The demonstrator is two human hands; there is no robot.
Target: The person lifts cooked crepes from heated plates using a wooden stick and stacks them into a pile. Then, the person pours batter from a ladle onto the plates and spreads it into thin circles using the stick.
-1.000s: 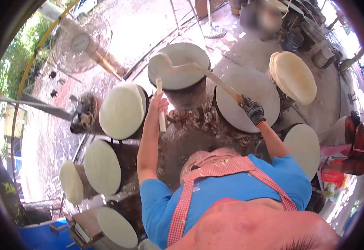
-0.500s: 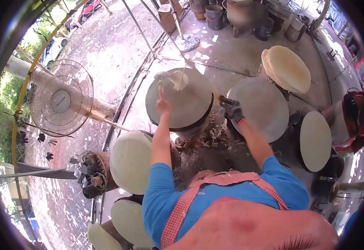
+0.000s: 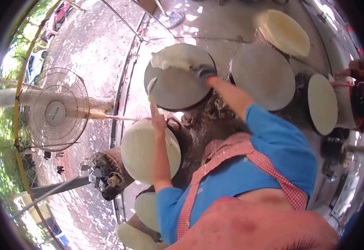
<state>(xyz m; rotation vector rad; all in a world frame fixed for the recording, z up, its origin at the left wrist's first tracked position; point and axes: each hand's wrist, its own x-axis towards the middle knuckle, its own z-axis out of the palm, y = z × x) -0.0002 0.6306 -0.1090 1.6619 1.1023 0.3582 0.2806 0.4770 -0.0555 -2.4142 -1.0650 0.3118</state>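
Note:
A round dark griddle (image 3: 169, 93) stands in front of me, with white batter (image 3: 171, 56) spread unevenly across its far part. My right hand (image 3: 205, 73), in a black glove, is closed over the griddle at the batter's near edge. The tan flat scraper in it is mostly hidden by the blurred glove. With bare fingers, my left hand (image 3: 159, 123) grips the handle of a batter-coated ladle (image 3: 152, 85), whose head is at the griddle's left edge. Below that hand, a pale round flatbread (image 3: 142, 152) covers another griddle.
To the right is a bare griddle (image 3: 263, 77), with a stack of flatbreads (image 3: 285, 33) behind it. Another flatbread-covered griddle (image 3: 322, 104) stands farther right, near a person's arm (image 3: 359, 75). On the left are a fan (image 3: 55, 112) and a burner holding charcoal (image 3: 107, 173).
My left hand has drawn the ladle back toward me, off the griddle's middle. My right hand has moved left over the griddle. Batter now covers a wider area at the far side.

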